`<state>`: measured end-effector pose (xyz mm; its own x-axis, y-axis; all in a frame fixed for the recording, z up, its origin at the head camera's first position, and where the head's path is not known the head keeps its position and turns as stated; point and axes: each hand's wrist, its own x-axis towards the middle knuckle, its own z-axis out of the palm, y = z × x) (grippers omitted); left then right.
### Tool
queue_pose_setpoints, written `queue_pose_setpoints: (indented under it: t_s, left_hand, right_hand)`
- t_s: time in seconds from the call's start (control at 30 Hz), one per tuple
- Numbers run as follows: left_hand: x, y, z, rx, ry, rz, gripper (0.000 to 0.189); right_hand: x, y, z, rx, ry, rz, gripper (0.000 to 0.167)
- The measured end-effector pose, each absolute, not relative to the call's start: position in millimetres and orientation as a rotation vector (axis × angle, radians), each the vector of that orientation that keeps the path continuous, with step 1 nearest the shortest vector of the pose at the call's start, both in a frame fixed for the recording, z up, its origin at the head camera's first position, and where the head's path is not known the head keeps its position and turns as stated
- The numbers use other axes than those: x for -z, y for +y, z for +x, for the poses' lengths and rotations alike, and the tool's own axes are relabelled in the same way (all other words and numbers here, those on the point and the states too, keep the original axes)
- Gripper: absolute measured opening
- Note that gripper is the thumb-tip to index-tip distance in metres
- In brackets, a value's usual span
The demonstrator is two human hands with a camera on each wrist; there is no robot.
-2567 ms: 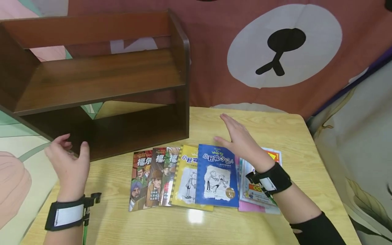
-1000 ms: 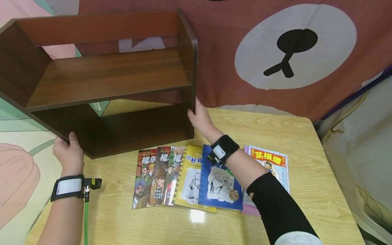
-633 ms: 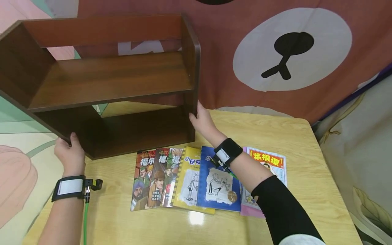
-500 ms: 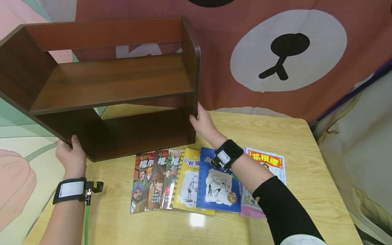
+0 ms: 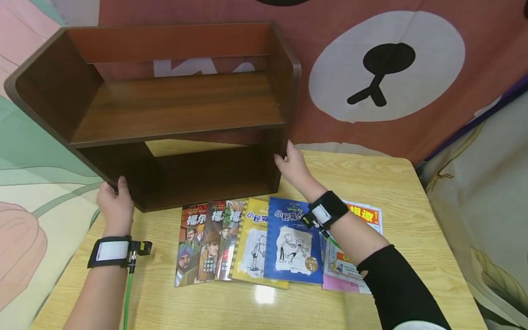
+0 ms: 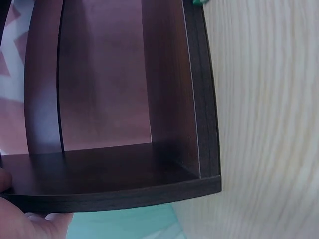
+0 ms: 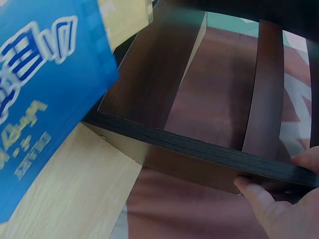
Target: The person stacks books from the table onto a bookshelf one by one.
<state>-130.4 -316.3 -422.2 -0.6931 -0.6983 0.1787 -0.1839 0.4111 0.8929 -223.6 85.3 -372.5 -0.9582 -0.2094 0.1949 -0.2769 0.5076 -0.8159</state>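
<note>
A dark brown two-tier bookshelf (image 5: 177, 107) stands at the back left of the wooden table. My left hand (image 5: 116, 204) grips the front edge of its left side panel, thumb on the inner face. On the opposite side, my right hand (image 5: 298, 168) holds the right panel, with the thumb at the front edge. In the left wrist view the fingers (image 6: 37, 224) wrap the outside of the side panel (image 6: 114, 196). The right wrist view has the thumb and fingers on either side of the other panel (image 7: 209, 154).
Overlapping books lie in front of the shelf: several comic-style covers (image 5: 191, 247), a yellow book (image 5: 253, 256), a blue book (image 5: 294, 243) and, partly under my right forearm, more books (image 5: 344, 268). Behind the table (image 5: 206, 307) hangs a printed cloth (image 5: 330, 133).
Both hands were off the shelf at first, then took hold of its side panels. The bookshelf has since shifted right with both hands; the books have stayed in place.
</note>
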Motion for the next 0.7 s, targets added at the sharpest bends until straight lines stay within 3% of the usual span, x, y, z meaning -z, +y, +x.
queue_pose_setpoints:
  t_s: [0.7]
  left_hand:
    - [425,-263,-153,1.245,-2.223,0.508,0.038]
  right_hand:
    - [376,149,-210,-1.460,-2.613,0.276,0.031]
